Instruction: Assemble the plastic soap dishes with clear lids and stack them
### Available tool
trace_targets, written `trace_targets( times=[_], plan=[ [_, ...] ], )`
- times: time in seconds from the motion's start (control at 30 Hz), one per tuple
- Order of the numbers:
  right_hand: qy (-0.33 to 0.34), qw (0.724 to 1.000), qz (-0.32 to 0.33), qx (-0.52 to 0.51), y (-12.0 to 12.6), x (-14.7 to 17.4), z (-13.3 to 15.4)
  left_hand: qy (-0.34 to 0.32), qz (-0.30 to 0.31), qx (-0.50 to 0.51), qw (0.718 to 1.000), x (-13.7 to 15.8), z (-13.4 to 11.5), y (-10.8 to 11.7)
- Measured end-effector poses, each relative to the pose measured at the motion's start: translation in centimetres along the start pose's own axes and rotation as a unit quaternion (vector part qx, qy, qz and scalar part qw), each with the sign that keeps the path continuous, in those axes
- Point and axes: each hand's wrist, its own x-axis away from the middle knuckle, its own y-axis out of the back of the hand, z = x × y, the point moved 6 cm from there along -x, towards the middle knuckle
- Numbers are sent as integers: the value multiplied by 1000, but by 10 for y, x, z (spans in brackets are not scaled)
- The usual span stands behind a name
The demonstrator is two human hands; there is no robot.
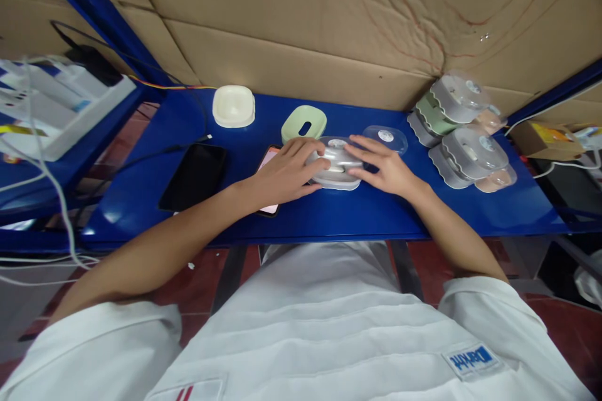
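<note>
A small grey box with a clear lid [339,184] rests on the blue table in front of me, a round white sticker on its top. From the left, my left hand [294,170] grips it, fingers bent over the lid. On the other side, my right hand [386,169] holds the lid's right edge with its fingers spread over it. Parts of the box are hidden under the fingers. Just behind lies a light green rounded part with a dark slot [297,120]. A loose clear lid [397,140] with a round sticker is beyond my right hand.
Several clear-lidded boxes [475,153] are stacked at the right. A cream rounded box [234,106] sits at the back left. The phone [269,208] lies partly under my left hand, left of which is a black tablet-like device [195,175]. Cardboard [282,56] walls the back.
</note>
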Motion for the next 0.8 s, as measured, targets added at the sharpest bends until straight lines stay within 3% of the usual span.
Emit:
trace_targets(
  times=[0.17, 0.53, 0.7, 0.8],
  plan=[
    [15, 997, 69, 12, -15, 8, 24, 28, 28, 42, 998, 2, 8, -2],
    [63, 996, 64, 10, -24, 11, 7, 14, 38, 20, 999, 1, 6, -6],
    [19, 997, 69, -11, -32, 6, -12, 5, 27, 6, 1000, 2, 6, -5],
    [-3, 997, 70, -19, -24, 3, -14, 1, 5, 20, 1000, 1, 5, -2]
  ],
)
